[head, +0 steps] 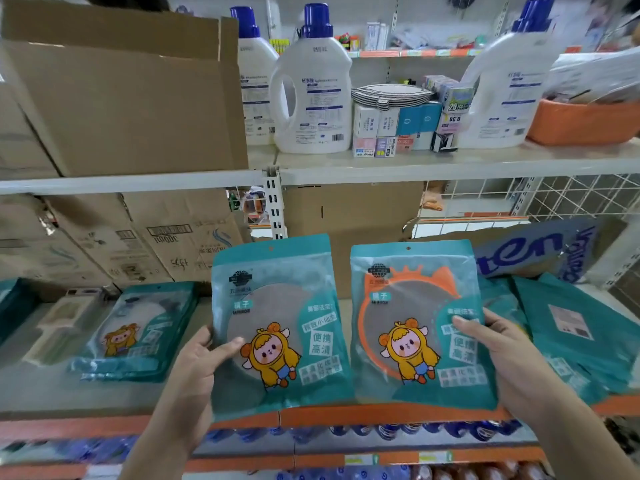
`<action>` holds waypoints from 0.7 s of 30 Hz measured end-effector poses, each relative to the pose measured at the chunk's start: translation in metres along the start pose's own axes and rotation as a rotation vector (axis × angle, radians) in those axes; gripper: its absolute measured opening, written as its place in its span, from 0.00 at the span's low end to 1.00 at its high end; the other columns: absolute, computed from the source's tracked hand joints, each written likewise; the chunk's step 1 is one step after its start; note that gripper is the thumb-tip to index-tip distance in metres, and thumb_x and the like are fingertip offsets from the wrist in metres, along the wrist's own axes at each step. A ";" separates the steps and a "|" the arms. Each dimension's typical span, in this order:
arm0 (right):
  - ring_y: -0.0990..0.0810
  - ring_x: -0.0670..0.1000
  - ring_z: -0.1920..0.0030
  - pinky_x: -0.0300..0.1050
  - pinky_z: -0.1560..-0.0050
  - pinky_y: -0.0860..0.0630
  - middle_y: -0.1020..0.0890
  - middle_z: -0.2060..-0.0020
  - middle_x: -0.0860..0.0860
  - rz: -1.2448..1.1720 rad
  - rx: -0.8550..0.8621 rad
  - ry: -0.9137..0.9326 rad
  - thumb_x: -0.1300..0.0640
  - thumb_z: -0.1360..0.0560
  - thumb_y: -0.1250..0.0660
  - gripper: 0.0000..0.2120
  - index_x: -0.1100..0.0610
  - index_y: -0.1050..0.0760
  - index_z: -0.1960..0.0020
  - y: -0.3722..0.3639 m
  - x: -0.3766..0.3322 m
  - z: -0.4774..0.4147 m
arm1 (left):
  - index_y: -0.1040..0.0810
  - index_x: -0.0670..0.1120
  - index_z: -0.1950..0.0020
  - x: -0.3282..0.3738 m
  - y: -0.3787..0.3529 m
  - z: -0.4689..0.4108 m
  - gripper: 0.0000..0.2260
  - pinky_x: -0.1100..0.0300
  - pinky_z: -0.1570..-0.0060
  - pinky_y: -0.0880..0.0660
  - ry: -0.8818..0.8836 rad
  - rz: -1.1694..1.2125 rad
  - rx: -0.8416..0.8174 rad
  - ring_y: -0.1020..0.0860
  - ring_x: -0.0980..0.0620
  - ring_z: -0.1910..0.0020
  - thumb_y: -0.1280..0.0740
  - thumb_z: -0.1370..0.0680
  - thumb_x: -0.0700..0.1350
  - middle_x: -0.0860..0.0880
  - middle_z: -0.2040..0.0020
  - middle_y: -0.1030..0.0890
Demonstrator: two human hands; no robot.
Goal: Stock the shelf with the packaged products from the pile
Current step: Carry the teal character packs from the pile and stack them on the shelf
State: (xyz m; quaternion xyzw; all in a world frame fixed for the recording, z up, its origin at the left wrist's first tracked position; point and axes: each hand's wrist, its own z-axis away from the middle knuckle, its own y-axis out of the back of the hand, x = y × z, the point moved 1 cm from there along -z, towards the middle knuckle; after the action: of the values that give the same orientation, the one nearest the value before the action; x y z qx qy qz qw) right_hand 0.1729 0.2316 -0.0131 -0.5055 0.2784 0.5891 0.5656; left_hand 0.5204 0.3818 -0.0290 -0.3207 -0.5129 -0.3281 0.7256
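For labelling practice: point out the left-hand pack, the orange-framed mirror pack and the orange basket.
Left-hand pack (273, 351): head view, cartoon figure.
Orange-framed mirror pack (408, 344): head view, cartoon figure.
Orange basket (581, 124): head view, front wall.

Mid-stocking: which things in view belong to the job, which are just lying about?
Job: grey-mirror pack in left hand; orange-mirror pack in right hand; teal pack pile at right; flat pack at left.
Lying about: detergent bottles; cardboard boxes; orange basket.
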 end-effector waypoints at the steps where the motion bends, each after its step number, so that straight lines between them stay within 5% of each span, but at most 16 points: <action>1: 0.15 0.56 0.63 0.51 0.64 0.18 0.14 0.56 0.58 0.000 -0.005 -0.007 0.61 0.23 0.31 0.08 0.61 0.21 0.44 0.001 -0.001 -0.002 | 0.21 0.43 0.37 0.000 -0.001 0.000 0.13 0.38 0.39 0.24 0.002 0.004 0.010 0.17 0.37 0.50 0.32 0.22 0.37 0.40 0.48 0.14; 15: 0.17 0.56 0.63 0.56 0.53 0.20 0.14 0.61 0.55 -0.009 -0.032 -0.137 0.59 0.24 0.30 0.06 0.57 0.21 0.47 0.006 0.000 -0.055 | 0.22 0.43 0.36 -0.008 -0.010 0.014 0.16 0.38 0.36 0.25 0.027 0.039 0.171 0.17 0.37 0.44 0.31 0.24 0.38 0.40 0.43 0.15; 21: 0.18 0.59 0.59 0.59 0.51 0.21 0.14 0.57 0.57 0.044 -0.152 -0.144 0.57 0.31 0.28 0.14 0.59 0.21 0.46 -0.033 0.002 -0.069 | 0.22 0.40 0.37 -0.021 0.006 0.041 0.13 0.37 0.37 0.24 0.038 0.060 0.270 0.17 0.36 0.46 0.33 0.21 0.36 0.40 0.46 0.14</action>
State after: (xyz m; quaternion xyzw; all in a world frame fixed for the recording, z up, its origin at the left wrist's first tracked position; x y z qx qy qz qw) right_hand 0.2240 0.1767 -0.0297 -0.4972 0.2027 0.6557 0.5308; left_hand 0.4982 0.4210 -0.0394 -0.2290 -0.5288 -0.2405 0.7810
